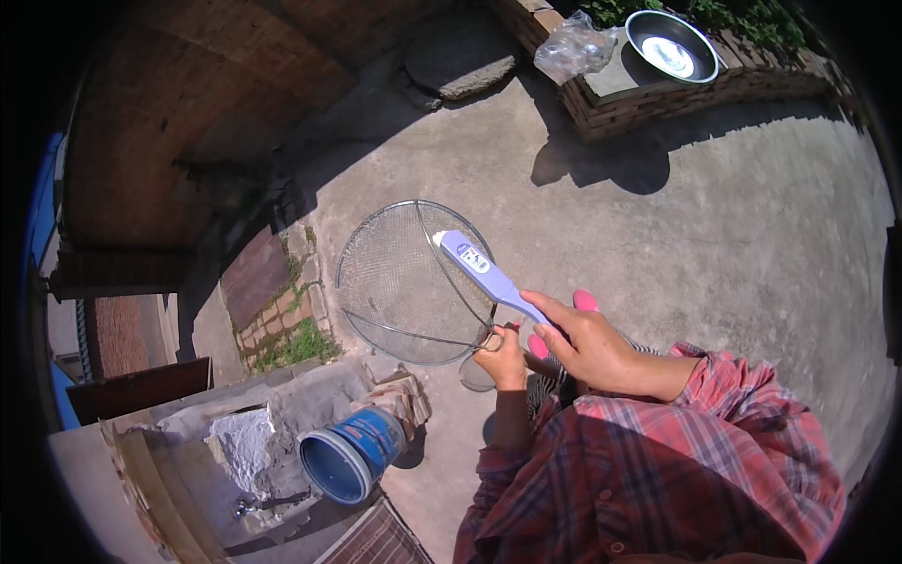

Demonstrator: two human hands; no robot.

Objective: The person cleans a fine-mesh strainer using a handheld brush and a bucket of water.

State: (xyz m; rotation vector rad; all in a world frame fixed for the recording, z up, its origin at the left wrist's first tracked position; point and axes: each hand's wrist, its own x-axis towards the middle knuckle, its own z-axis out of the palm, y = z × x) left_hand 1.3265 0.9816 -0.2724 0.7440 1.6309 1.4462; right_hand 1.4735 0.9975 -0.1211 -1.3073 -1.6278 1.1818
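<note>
My right hand (592, 342) grips the handle of a purple plastic brush (486, 276), whose labelled back faces up and whose pale bristles show at the far end. Below and left of it, my left hand (504, 358) is closed on the handle of a large round wire mesh strainer (394, 282). The brush head overlaps the strainer's right part in this view; whether its bristles touch the mesh cannot be told.
A blue bucket (356, 451) lies tilted by a rough ledge (296, 416) at lower left. At upper right, a low brick wall (634, 102) bears a metal basin (673, 49) and a clear plastic bag (574, 49). A stone slab (479, 77) lies at the top.
</note>
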